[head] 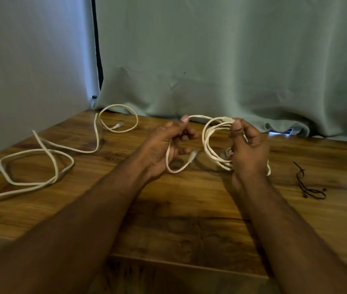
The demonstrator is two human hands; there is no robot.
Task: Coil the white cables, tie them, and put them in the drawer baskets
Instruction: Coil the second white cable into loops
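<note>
My right hand grips a coil of white cable with several loops, held just above the wooden table. My left hand pinches the free tail of that same cable; the tail hangs in a loop below the hand and ends in a plug near the coil. A second white cable lies uncoiled across the left of the table, with a loose ring and a plug at the back.
Thin black ties lie on the table to the right of my right hand. A grey-green cloth hangs behind the table and bunches on its back edge. A pale wall stands at the left.
</note>
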